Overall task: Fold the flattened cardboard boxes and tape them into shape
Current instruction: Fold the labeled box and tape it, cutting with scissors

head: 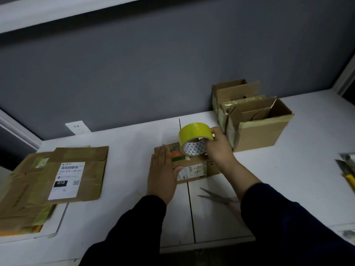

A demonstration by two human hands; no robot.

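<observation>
left hand (162, 173) flat on small box (194, 166) | right hand (219, 148) grips yellow tape roll (194, 138) above it | scissors (217, 196) near | flattened boxes (55, 179) left | folded boxes (253, 116) behind

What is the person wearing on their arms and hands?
Both arms are covered by long, dark, nearly black sleeves: the left sleeve and the right sleeve look plain, with no markings showing, and end at the wrists. The left hand and right hand are bare, with no gloves, rings or watch in view.
</observation>
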